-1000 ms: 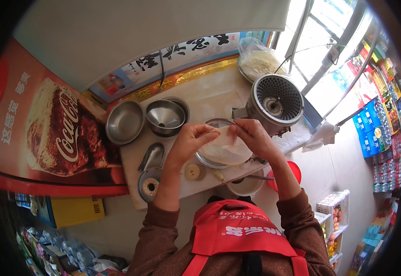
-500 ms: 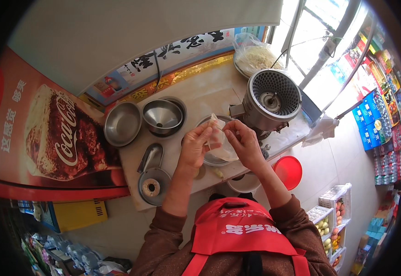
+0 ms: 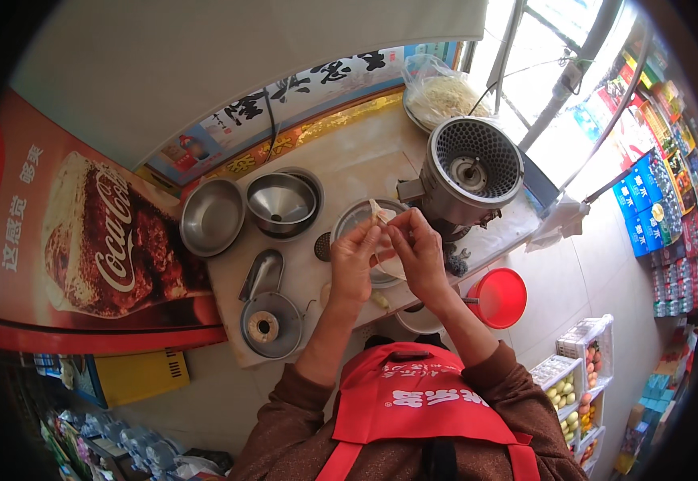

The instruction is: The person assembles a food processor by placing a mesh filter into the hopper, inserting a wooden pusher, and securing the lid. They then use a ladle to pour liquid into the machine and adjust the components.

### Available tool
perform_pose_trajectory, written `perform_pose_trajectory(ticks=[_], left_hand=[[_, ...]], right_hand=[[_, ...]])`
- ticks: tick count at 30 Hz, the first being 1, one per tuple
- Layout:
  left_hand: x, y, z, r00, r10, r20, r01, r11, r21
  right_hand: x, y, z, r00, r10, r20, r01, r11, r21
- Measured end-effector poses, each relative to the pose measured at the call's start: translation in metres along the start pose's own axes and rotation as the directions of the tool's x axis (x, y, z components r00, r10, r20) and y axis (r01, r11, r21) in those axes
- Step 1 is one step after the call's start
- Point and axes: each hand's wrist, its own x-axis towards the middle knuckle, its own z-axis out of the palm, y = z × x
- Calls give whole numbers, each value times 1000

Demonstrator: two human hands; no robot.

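Observation:
Above a shallow metal basin (image 3: 347, 220) on the worktop, my hands pinch a thin, pale, limp piece like a small bag or cloth (image 3: 379, 210). My left hand (image 3: 354, 263) grips one side, fingers closed. My right hand (image 3: 418, 250) has its thumb and fingertips pressed together on the upper edge. Most of the pale piece is hidden behind the fingers, so its exact kind is unclear. Just beyond my right hand stands a metal machine (image 3: 445, 192) with a round perforated basket on top.
At the left of the worktop (image 3: 349, 180) are a metal bowl (image 3: 213, 216), a funnel (image 3: 281, 200), a scoop (image 3: 263, 272) and a round pan (image 3: 285, 333). A plastic bag of pale stuff (image 3: 445, 96) lies at the back. A red bucket (image 3: 500, 298) stands right on the floor.
My hands have drawn closer together, the left moving to the right. Their fingertips now meet at the pale piece, and less of it shows.

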Motion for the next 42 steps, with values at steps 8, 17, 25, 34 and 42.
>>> perform_pose_trajectory(ticks=[8,17,25,34,42], left_hand=[[-6,-12,8,964,264,13,-259,931,258],[-7,-9,9,986,136,-93,-135,991,18],[-7,-1,4,993,119,12,-119,993,8],[-9,5,5,991,127,42,-131,985,113],[-9,10,2,995,80,59,-82,996,32]], right_hand=[[-2,-5,8,997,35,-67,-31,997,69],[-4,-8,4,997,-40,-58,34,994,-106],[-7,-9,-2,1000,-6,-2,6,999,-53],[-6,-12,2,998,-47,-39,46,999,-25],[-1,-14,-7,998,-52,33,54,996,-65]])
